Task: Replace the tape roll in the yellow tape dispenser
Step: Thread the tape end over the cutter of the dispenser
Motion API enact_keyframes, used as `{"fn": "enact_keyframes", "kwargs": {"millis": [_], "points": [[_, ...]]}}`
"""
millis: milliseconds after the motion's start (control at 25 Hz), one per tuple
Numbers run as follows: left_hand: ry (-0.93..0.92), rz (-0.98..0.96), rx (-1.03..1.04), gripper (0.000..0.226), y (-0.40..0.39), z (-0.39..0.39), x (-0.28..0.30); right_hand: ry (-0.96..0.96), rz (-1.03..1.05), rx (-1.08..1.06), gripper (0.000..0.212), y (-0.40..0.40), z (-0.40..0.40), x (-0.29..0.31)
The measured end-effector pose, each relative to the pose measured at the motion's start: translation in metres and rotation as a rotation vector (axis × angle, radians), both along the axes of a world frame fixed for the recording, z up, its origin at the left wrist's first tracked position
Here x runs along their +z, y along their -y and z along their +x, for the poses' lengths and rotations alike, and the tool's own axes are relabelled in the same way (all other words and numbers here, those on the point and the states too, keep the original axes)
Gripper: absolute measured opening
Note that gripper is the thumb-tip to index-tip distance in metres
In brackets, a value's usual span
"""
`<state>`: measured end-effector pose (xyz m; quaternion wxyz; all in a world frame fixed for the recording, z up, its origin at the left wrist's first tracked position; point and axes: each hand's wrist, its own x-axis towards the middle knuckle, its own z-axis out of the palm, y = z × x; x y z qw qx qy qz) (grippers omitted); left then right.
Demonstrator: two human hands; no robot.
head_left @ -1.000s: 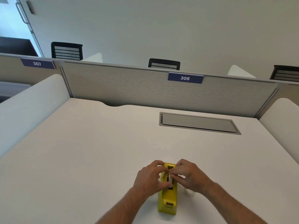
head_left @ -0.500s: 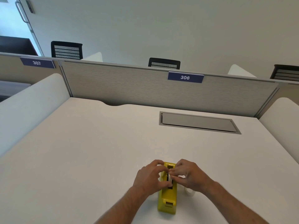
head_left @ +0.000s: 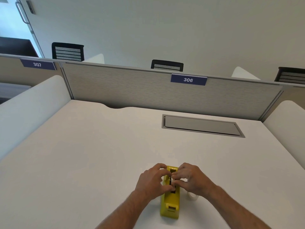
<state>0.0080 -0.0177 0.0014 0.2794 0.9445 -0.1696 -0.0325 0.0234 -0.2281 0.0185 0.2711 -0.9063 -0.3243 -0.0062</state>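
A yellow tape dispenser (head_left: 170,205) stands on the white desk (head_left: 99,154) near its front edge, cutter end toward me. My left hand (head_left: 152,180) grips the dispenser's left side, thumb at the slot. My right hand (head_left: 189,179) curls over the top from the right, fingertips pinching a pale tape roll (head_left: 172,179) in the dark slot. Most of that roll is hidden by my fingers. A second clear tape roll (head_left: 192,196) lies on the desk just right of the dispenser, partly under my right wrist.
A grey cable hatch (head_left: 201,126) is set into the desk at the back right. Grey partition (head_left: 132,90) with a "306" label closes the far side, and white side panels (head_left: 29,104) flank the desk. Black chair backs show beyond the partition.
Both hands stay at the dispenser's slot, with only slight finger shifts on the roll. The dispenser has not moved.
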Motion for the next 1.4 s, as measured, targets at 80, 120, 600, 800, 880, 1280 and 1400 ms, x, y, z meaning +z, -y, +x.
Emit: {"fn": "enact_keyframes", "kwargs": {"millis": [80,120,600,800,880,1280,1400], "points": [[0.000,0.000,0.008,0.056,0.000,0.000,0.000,0.023,0.029,-0.011,0.010,-0.002,0.000,-0.002],[0.000,-0.001,0.011,0.055,0.000,-0.001,0.000,0.033,0.045,-0.017,0.010,-0.003,-0.001,-0.003],[0.008,0.021,0.005,0.055,0.000,-0.001,0.000,0.105,0.073,-0.054,0.008,-0.006,-0.006,-0.007],[0.022,0.029,0.007,0.055,0.000,0.000,0.000,-0.001,0.148,-0.134,0.012,-0.007,-0.009,-0.006],[0.022,0.030,0.006,0.056,0.000,0.000,-0.001,-0.011,0.154,-0.151,0.012,-0.009,-0.009,-0.005],[0.014,0.045,-0.003,0.056,0.001,0.000,0.000,0.088,0.113,-0.148,0.002,-0.014,-0.010,-0.009],[0.020,0.041,-0.006,0.056,0.001,0.000,0.001,0.082,0.104,-0.145,0.002,-0.014,-0.009,-0.008]]}}
